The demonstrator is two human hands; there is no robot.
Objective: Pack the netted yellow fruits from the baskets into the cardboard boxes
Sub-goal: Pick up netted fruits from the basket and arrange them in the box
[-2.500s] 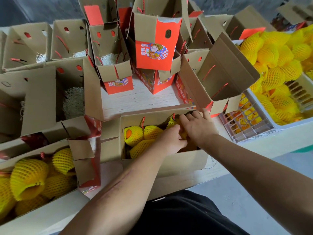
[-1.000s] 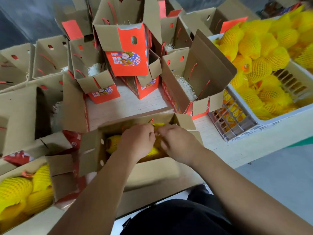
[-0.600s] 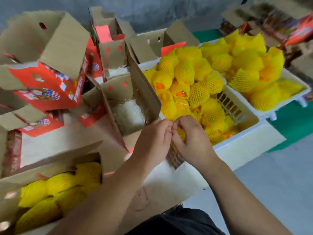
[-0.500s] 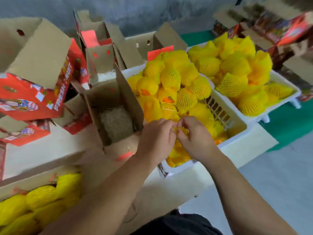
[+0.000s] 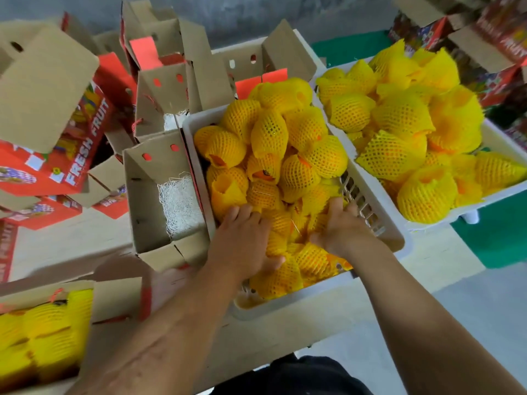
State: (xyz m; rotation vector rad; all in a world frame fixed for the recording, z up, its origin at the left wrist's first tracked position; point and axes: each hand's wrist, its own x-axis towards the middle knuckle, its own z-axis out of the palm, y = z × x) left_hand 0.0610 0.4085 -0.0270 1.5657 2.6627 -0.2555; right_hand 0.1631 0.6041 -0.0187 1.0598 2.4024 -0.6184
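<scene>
A white plastic basket [image 5: 313,295] in front of me is heaped with yellow fruits in foam netting [image 5: 285,155]. My left hand [image 5: 242,238] lies palm down on the near fruits with its fingers spread and its thumb against one. My right hand [image 5: 342,226] reaches into the pile beside the basket's slotted right wall, fingertips buried among the fruits. An open cardboard box [image 5: 148,195], lined with white shredded paper and holding no fruit, stands against the basket's left side. At the lower left, another box [image 5: 114,297] holds netted fruits [image 5: 42,332].
A second white basket [image 5: 499,201], piled with netted fruits, sits at the right. Several open brown-and-red boxes, one printed FRESH FRUIT [image 5: 71,155], crowd the back and left of the pale table [image 5: 71,243]. Green flooring [image 5: 499,238] lies past the table's right end.
My view and both hands have swung right, from the packed box to the near basket. The hands, close together half a second ago, have spread apart and sunk into the fruit pile.
</scene>
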